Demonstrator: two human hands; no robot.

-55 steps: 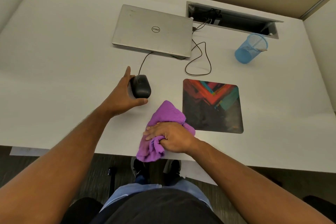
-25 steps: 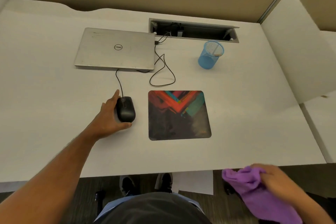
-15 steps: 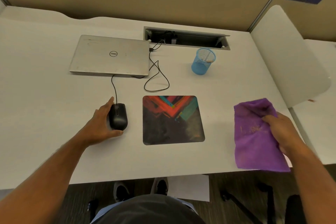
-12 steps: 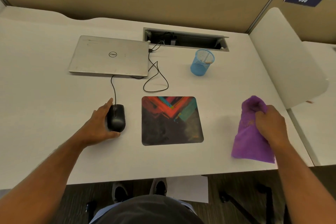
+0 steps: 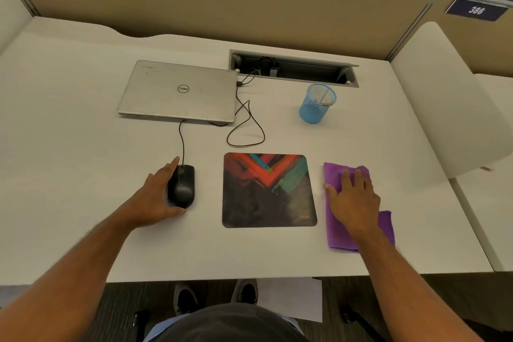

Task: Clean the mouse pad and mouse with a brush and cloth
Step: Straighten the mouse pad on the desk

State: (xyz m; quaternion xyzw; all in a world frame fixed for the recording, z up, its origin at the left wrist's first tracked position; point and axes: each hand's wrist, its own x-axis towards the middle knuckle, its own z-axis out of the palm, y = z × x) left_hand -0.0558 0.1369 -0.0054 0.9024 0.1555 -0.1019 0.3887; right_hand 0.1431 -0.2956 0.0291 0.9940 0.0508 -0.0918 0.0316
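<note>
A black wired mouse (image 5: 181, 186) lies on the white desk (image 5: 69, 147), left of the colourful mouse pad (image 5: 268, 191). My left hand (image 5: 155, 198) holds the mouse from its left side, index finger along the top and thumb curled under the near end. A purple cloth (image 5: 336, 230) is spread flat on the desk just right of the pad. My right hand (image 5: 352, 197) rests on it, palm down with straight fingers. A blue mesh cup (image 5: 316, 105) behind the pad holds a thin handle; I cannot tell whether it is the brush.
A closed silver laptop (image 5: 177, 91) sits at the back, with the mouse cable (image 5: 245, 130) looped beside it. An open cable hatch (image 5: 291, 68) is set into the desk behind. A white rounded divider (image 5: 444, 105) bounds the right side. The desk's front edge is near my body.
My right hand carried the purple cloth up from below the desk edge and laid it flat right of the pad, then opened on it. My left hand stayed on the mouse.
</note>
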